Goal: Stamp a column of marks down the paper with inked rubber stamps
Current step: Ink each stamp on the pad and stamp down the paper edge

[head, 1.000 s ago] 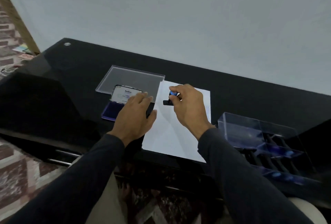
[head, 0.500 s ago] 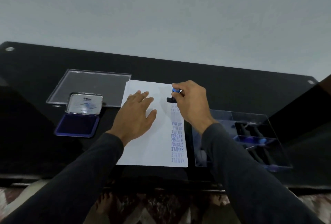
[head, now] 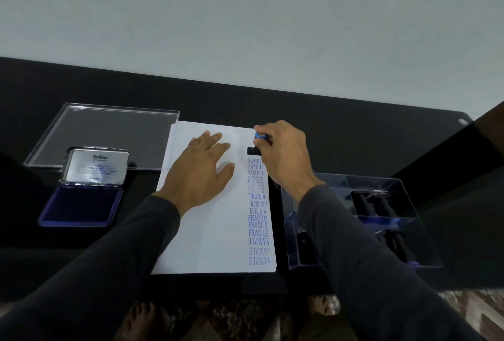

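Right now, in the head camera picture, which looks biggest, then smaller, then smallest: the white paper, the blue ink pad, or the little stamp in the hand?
1. White paper: biggest.
2. Blue ink pad, with its lid open: smaller.
3. Stamp gripped by the right hand: smallest, though partly hidden.

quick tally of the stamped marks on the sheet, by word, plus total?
Marks legible in the column on the paper:
SAMPLE: 6 (3 at the near end, 3 by the stamp)
FRAGILE: 3
AIR MAIL: 3
FAX OUT, faint: 3
Total: 15
The right hand partly covers the top ones.
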Demonstrator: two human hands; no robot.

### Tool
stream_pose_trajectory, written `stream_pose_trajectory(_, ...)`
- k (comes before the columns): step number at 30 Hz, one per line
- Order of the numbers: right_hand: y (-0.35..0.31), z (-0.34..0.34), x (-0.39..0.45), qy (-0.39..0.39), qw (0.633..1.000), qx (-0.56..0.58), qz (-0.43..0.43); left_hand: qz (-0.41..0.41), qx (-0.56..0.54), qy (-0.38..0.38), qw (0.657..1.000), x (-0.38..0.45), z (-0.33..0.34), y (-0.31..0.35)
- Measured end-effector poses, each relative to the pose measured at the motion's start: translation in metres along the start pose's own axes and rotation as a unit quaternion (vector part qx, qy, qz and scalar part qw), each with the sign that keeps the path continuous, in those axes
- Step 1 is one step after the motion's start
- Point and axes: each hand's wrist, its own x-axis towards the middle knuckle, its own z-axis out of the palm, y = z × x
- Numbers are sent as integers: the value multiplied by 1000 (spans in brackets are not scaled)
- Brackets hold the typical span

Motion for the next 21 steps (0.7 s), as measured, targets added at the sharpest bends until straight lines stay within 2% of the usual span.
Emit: stream_pose_trajectory(21, 7, 9, 1, 5, 999, -18, -27, 12, 36, -9, 999, 8, 12, -4)
